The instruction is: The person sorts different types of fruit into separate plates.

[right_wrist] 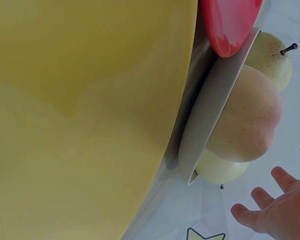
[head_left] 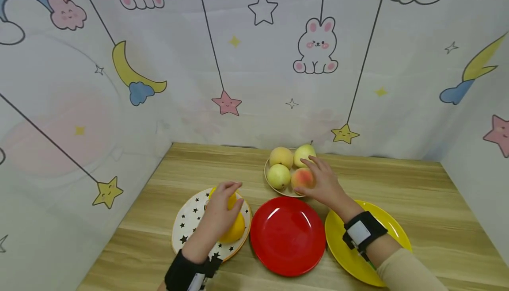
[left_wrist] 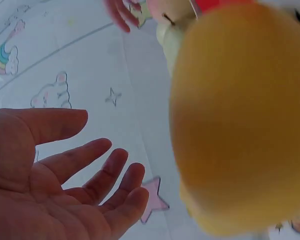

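My left hand (head_left: 221, 211) hovers over a white plate with black stars (head_left: 190, 215). In the left wrist view, the fingers of that hand (left_wrist: 75, 175) are loosely bent and hold nothing, beside a large, blurred yellow-orange fruit (left_wrist: 240, 120). The same plate bears a yellow-orange fruit (head_left: 234, 230) and a yellow one partly behind the hand. My right hand (head_left: 324, 182) reaches, fingers spread, beside a blushed peach (head_left: 302, 178) in a shallow bowl (head_left: 287, 192). Its fingers stay apart from the peach in the right wrist view. A second peach (head_left: 281, 157) and two pears (head_left: 279, 177) share the bowl.
A red plate (head_left: 288, 237) lies between the star plate and a yellow plate (head_left: 391, 229). My right forearm crosses over the yellow plate, where a bit of something green shows beneath the sleeve. Behind the wooden table (head_left: 429, 202) hangs a cartoon-printed cloth (head_left: 262, 70).
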Available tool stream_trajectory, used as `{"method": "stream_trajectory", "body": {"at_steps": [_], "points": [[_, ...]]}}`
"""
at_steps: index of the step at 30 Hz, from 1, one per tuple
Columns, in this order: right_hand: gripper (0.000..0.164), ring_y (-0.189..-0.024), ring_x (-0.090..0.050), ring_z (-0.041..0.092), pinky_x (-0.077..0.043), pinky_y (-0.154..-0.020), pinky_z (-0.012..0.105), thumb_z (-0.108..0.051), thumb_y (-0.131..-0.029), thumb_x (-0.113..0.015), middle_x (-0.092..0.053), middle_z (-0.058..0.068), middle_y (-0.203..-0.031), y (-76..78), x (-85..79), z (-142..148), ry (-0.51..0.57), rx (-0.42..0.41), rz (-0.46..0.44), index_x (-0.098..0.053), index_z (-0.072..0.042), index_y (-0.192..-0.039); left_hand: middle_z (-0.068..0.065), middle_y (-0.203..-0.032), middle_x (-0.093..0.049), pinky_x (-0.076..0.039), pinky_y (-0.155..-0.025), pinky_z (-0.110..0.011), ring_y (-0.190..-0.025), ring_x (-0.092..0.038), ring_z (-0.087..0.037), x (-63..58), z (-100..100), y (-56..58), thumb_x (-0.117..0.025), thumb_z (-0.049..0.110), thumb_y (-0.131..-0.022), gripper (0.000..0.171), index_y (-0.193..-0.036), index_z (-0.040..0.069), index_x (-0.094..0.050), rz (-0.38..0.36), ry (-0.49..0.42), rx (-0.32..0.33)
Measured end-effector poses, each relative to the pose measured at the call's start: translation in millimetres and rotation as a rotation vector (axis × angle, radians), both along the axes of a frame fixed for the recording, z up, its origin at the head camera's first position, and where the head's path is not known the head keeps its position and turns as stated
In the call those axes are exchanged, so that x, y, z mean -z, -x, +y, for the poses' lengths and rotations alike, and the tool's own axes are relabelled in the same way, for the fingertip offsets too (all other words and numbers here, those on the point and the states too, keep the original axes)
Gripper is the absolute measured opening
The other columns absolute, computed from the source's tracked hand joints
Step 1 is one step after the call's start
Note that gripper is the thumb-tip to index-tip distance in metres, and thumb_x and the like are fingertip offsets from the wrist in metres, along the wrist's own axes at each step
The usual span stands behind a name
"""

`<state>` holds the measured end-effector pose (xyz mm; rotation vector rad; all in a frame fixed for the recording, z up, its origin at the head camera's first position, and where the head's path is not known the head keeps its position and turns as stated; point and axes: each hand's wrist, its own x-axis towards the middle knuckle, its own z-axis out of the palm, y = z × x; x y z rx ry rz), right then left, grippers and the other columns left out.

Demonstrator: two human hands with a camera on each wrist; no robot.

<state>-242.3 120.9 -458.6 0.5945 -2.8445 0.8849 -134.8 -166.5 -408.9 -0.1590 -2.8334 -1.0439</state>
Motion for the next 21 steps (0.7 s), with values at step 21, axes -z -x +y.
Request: {"method": "stream_trajectory", "body": {"at_steps": [21], "points": [[0.081, -0.127, -0.033, 0.044, -0.036, -0.098, 0.063, -0.035, -0.066, -0.085, -0.039, 0.02, -0.14, 7.4, 14.6, -29.3, -0.065, 0.06, -0.003, -0.05, -0.011, -0.135, -0.02, -0.131, -0.045, -0.045, -0.095, -0.044, -0.112, -0.047, -0.034, 64.7, 84.4, 18.9, -0.062, 0.009, -0.088, 0.05, -0.135, 0.0, -0.048, -0.153, 0.273, 0.049]]}}
